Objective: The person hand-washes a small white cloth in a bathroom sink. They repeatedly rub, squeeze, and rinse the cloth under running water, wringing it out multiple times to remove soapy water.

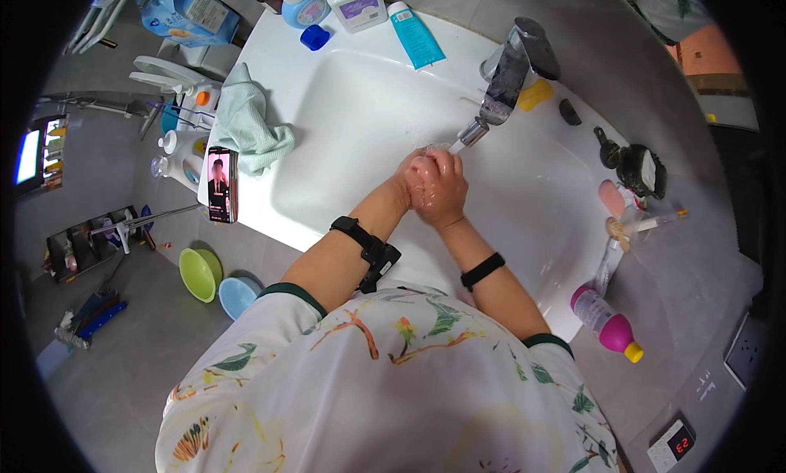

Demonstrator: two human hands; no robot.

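Water runs in a stream from the metal faucet [503,84] onto my hands over the white sink [352,105]. My right hand [444,186] lies over my left hand [409,172], its fingers bent and wrapped around it. Both are wet and pressed together just below the spout. The fingers of my left hand are mostly hidden beneath the right, so I cannot tell how they are held. Each forearm wears a black strap, and the left one carries a small black device [378,260].
A pale green cloth [250,121] and a phone [221,185] lie on the sink's left edge. Along the back stand a white bottle [356,5] and a teal tube [417,38]. Yellow soap [535,95] sits by the faucet; a pink bottle [604,322] lies at right.
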